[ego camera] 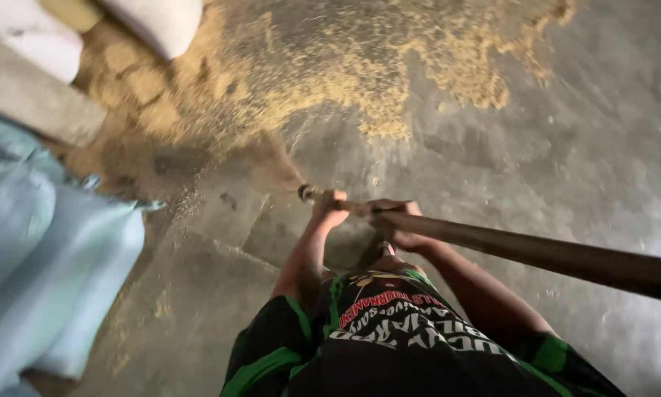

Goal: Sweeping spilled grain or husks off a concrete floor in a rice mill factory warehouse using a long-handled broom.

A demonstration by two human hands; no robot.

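Both my hands grip a long dark wooden broom handle (551, 256) that runs in from the right edge. My left hand (330, 208) is closed around it near the metal collar at its lower end. My right hand (395, 223) holds the handle just behind the left. The brown bristle head (270, 163) is blurred and touches the concrete floor (565, 132) at the edge of a spread of tan grain or husk (345, 66). My black and green shirt (389, 331) fills the bottom of the view.
Pale blue filled sacks (44, 257) lie along the left. White sacks (161, 22) sit at the top left, next to a thicker pile of the tan material (132, 88). A crack runs across the floor slab (220, 242).
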